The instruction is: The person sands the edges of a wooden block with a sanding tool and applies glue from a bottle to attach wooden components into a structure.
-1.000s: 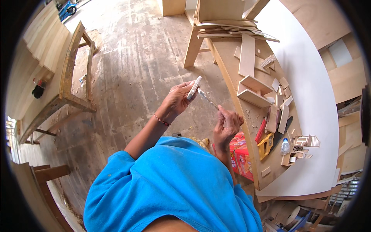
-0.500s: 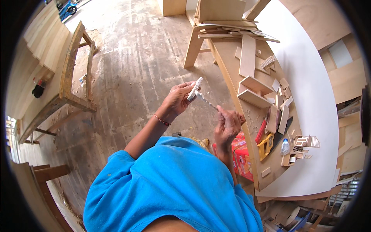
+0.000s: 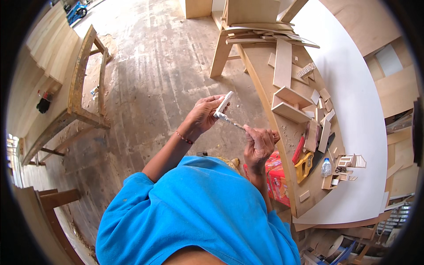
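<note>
In front of my body, my left hand [image 3: 206, 113] is closed on a small, flat white-coated piece [image 3: 226, 101], held tilted with one end up. My right hand [image 3: 259, 146] pinches a thin paintbrush [image 3: 234, 123] by its handle. White-smeared toward its front, the brush points left, and its whitened tip touches the lower end of the piece. My left fingers hide part of the piece. The tip's exact form is too small to make out.
On my right a wooden bench [image 3: 257, 81] carries wood offcuts, a yellow-handled saw [image 3: 303, 168], a plastic bottle [image 3: 326, 168] and a small wooden model [image 3: 349, 162]. A red package [image 3: 277, 176] sits below its edge. Another wooden table [image 3: 76, 84] stands left.
The brush tip has moved down along the white piece to its lower end. My right hand has dropped slightly, while my left hand stays almost in place.
</note>
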Motion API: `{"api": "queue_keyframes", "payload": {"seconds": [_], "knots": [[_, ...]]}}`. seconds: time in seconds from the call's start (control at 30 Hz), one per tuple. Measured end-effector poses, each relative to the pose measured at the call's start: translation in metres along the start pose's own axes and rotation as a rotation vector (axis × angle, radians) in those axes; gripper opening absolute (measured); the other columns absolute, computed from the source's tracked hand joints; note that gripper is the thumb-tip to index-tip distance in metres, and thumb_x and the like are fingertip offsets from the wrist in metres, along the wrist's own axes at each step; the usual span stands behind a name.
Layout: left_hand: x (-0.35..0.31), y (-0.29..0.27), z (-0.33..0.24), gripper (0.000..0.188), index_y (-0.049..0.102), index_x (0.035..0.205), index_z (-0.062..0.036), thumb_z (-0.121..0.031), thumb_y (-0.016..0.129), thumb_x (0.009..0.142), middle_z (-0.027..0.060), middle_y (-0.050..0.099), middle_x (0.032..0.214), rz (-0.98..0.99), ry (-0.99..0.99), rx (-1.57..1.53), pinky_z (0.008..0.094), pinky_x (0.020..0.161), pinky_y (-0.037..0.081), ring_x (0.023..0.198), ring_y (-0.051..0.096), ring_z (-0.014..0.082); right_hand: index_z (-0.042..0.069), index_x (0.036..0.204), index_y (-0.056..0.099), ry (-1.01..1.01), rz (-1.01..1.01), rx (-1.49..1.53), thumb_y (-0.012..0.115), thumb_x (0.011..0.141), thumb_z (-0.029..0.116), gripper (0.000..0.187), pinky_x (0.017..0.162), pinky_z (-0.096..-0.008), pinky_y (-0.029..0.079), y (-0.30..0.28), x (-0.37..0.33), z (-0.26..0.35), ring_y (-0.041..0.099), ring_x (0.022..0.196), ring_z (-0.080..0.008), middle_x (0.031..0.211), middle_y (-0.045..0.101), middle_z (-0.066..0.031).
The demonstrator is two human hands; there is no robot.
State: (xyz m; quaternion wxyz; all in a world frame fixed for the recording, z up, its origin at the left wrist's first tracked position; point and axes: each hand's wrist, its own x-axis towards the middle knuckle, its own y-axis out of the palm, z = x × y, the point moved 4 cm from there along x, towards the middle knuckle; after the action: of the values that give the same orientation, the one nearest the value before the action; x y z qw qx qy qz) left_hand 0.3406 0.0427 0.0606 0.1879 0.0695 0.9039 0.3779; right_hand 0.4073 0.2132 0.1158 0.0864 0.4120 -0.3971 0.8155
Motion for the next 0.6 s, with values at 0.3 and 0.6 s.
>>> {"api": "queue_keyframes", "payload": {"seconds": [0.3, 0.6], "knots": [[-0.004, 0.008, 0.002, 0.025, 0.05, 0.109, 0.0026, -0.011, 0.051, 0.089, 0.0055, 0.058, 0.088, 0.045, -0.038, -0.043, 0.0166, 0.065, 0.053, 0.074, 0.058, 0.0077, 0.016, 0.094, 0.066, 0.16, -0.124, -0.056, 0.061, 0.08, 0.011, 0.015, 0.072, -0.0315, 0.032, 0.008, -0.001, -0.02, 0.05, 0.065, -0.0153, 0.07, 0.054, 0.0008], [-0.002, 0.001, 0.005, 0.027, 0.05, 0.111, 0.0026, -0.012, 0.053, 0.088, 0.0055, 0.058, 0.088, -0.001, -0.027, -0.062, 0.0178, 0.062, 0.052, 0.072, 0.058, 0.0092, 0.015, 0.093, 0.066, 0.0, -0.023, 0.045, 0.063, 0.078, 0.011, 0.017, 0.073, -0.0324, 0.031, 0.0, -0.006, 0.004, 0.05, 0.066, -0.0156, 0.072, 0.055, 0.0002]]}}
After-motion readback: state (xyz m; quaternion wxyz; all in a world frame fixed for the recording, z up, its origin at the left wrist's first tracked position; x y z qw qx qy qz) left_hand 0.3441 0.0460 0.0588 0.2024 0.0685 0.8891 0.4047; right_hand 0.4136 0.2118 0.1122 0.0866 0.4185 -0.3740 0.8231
